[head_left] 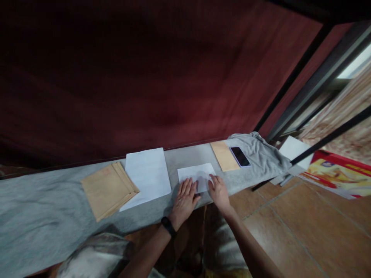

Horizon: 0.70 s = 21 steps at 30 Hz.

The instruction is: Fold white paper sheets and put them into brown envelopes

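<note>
A folded sheet of white paper (199, 172) lies on the grey cloth in front of me. My left hand (185, 197) rests flat on its near left part, fingers stretched out, with a black band on the wrist. At the paper's right edge, my right hand (219, 192) touches it with loosely bent fingers, thumb and forefinger a little apart. Left of the hands is a stack of larger white paper (149, 173), partly covered by a pile of brown envelopes (107, 189). A single tan envelope (224, 156) lies to the right, beyond my right hand.
A phone (240, 156) with a dark screen lies beside the single envelope. Grey cloth (46, 204) covers the narrow bench and bunches up at its right end. Behind hangs a dark red curtain (174, 77). A red and yellow box (339, 173) stands at right, above the tiled floor (286, 231).
</note>
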### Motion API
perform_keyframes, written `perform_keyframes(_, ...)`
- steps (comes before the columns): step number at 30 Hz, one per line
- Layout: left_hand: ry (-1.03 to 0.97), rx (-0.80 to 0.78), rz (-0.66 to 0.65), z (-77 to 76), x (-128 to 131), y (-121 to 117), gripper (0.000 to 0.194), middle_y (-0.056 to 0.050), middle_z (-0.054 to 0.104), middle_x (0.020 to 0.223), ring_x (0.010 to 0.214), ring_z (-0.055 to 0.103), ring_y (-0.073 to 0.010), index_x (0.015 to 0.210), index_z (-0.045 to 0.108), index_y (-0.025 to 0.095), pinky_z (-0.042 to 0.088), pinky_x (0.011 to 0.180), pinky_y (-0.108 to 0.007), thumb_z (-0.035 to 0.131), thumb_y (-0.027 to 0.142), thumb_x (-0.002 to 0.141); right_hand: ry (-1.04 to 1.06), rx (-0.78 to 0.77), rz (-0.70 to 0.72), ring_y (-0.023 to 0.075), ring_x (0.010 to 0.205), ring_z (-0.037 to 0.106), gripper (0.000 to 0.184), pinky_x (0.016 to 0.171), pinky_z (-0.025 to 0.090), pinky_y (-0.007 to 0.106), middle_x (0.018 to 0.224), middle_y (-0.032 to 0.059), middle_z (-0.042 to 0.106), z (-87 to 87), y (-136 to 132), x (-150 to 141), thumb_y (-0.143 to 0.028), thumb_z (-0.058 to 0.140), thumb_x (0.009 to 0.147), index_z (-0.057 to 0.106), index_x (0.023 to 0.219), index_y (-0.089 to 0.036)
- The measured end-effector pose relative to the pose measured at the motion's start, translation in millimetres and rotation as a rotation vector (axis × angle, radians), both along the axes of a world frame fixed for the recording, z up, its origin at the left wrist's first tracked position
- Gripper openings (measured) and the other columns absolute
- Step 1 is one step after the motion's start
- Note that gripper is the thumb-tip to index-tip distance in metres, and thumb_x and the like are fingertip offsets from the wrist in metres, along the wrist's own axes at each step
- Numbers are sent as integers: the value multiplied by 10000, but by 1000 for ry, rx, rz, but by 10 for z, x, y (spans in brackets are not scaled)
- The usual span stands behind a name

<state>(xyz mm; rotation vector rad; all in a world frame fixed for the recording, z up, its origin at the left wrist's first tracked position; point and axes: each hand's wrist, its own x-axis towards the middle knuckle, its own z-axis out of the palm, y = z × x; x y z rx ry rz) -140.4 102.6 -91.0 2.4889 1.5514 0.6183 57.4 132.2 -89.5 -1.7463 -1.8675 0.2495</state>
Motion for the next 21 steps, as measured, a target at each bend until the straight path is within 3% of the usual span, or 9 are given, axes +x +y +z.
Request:
perform_keyframes(3, -16, -45, -18, -40, 66, -21, 601, -152, 360, 1576, 1480, 281, -300, 1485, 395, 161, 217, 1214, -529, 491, 427, 954, -2, 6, 181, 263, 1323, 496, 460, 1097, 405, 435, 1415, 155, 557, -47, 111, -257, -338, 355, 1002, 541, 1384, -159)
perform_keyframes(6, -12, -91, -12, -63, 80, -41, 621, -160, 374, 1566, 1483, 274, -287, 1497, 372, 148, 195, 1223, -518, 476, 435, 956, -133, -30, 250, 268, 1426, 379, 479, 1150, 326, 479, 1514, 135, 462, -148, 194, -387, -330, 341, 1013, 478, 1446, -177)
perform_keyframes(14, -30, -119, 6, -141, 82, -45, 676, -162, 277, 1606, 1505, 201, -281, 1522, 316, 133, 166, 1234, -500, 514, 415, 941, -283, -2, 174, 275, 1463, 315, 526, 1174, 260, 500, 1586, 127, 333, -340, 359, -14, -397, 351, 1026, 377, 1513, -199)
perform_keyframes(21, 18, -158, -55, -45, 100, -3, 717, -192, 269, 1600, 1504, 204, -299, 1517, 317, 91, 132, 1233, -497, 523, 459, 938, -283, 5, 136, 294, 1463, 309, 559, 1177, 243, 516, 1599, 144, 289, -390, 384, 54, -414, 336, 1029, 336, 1532, -169)
